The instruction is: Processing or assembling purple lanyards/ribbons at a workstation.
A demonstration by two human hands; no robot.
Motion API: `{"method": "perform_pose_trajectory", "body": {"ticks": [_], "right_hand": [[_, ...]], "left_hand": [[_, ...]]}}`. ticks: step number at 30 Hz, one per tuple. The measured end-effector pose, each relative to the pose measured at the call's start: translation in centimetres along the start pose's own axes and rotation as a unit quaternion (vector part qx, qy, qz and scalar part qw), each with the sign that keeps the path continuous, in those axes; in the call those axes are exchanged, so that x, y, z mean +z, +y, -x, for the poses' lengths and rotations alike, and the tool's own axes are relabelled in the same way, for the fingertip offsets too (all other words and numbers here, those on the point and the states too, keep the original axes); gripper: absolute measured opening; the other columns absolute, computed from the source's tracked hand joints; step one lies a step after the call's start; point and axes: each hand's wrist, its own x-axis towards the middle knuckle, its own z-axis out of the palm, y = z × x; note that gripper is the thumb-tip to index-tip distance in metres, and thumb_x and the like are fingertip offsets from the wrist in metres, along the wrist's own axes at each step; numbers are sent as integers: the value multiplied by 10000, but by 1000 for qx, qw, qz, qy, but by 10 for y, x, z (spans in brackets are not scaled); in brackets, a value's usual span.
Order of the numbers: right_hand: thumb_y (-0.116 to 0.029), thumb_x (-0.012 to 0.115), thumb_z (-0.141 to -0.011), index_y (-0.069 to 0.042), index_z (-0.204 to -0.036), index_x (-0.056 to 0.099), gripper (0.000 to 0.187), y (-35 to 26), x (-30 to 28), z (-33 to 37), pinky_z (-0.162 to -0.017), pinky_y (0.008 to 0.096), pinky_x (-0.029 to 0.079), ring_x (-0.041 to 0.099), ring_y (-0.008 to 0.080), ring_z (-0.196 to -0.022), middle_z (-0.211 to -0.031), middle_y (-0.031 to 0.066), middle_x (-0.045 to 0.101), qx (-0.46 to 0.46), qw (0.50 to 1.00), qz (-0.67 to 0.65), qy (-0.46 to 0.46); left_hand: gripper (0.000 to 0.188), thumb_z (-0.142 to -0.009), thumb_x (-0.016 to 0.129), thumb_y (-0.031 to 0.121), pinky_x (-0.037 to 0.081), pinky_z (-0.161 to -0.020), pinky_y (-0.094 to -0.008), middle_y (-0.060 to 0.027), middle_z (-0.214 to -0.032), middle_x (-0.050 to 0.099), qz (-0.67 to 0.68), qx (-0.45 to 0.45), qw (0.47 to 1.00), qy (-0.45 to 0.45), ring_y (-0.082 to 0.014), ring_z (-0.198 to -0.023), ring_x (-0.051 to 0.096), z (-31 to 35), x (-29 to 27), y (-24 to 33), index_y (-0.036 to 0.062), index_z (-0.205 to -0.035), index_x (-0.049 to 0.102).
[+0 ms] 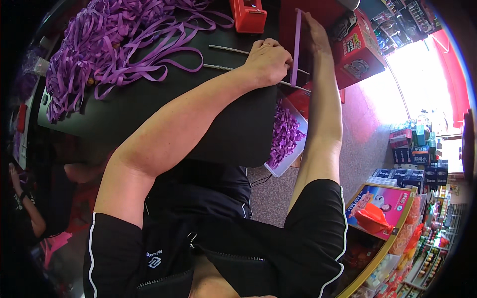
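Two thin twisted metal rods [226, 48] lie side by side across the black table, reaching past its right edge. My left hand [269, 62] rests over them with its fingers curled in; what the fingers grip is hidden beneath the hand. A narrow purple strap [296, 47] stretches across the rods just beyond my left fingertips. On its other side is my right hand [317, 37], fingers straight and held together, its palm facing the strap. A large tangled heap of purple straps [114, 49] covers the far left of the table, with loose loops near the rods.
A red box-shaped device [247, 17] stands at the table's back. Below the right edge, a clear plastic bin [300, 141] holds short purple pieces. Further right are a red printed carton [358, 49], a display counter [382, 211] and stocked shelves. Another person's arm [31, 211] shows at left.
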Motion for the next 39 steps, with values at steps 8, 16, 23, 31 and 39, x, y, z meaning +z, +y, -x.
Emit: {"method": "perform_pose_trajectory", "body": {"ticks": [8, 16, 23, 31, 39], "right_hand": [[-296, 494, -961, -14, -1110, 628, 347, 85, -33, 33, -882, 283, 416, 550, 122, -986, -1032, 39, 627, 150, 985, -58, 64], [-310, 490, -967, 1, -1093, 624, 361, 122, 17, 139, -860, 271, 413, 533, 102, -958, -1020, 29, 624, 99, 994, 40, -29], [-321, 482, -976, 10, -1071, 625, 373, 138, 39, 263, -832, 251, 408, 515, 79, -919, -993, 13, 616, 93, 991, 93, -25], [-257, 476, -989, 30, -1079, 629, 337, 70, 72, 371, -791, 233, 394, 504, 84, -852, -886, 0, 576, 113, 972, 149, 145], [-162, 534, -920, 50, -1008, 656, 260, -26, 112, 375, -736, 236, 346, 458, 100, -822, -880, 16, 517, -23, 985, 139, 98]], "left_hand": [[169, -811, 629, 174, 363, -969, -383, -61, -1000, 666, 16, 18, 999, 34, -263, -1095, 530, -4, 1, 14, 94, -935, 713], [174, -810, 638, 134, 323, -1008, -380, -7, -1036, 640, 29, 52, 994, 97, -246, -1082, 508, 5, 6, 8, 160, -962, 720], [182, -837, 614, 169, 289, -1033, -392, 13, -997, 660, 16, 48, 997, 61, -226, -1110, 494, 6, 6, 6, 195, -983, 719], [172, -849, 602, 194, 294, -1021, -395, 24, -982, 663, -1, 34, 998, 51, -217, -1111, 499, 4, 5, 4, 207, -977, 717], [167, -841, 614, 201, 301, -1007, -398, 23, -983, 660, 1, 34, 998, 48, -217, -1113, 497, 3, 5, 7, 211, -972, 716]]}}
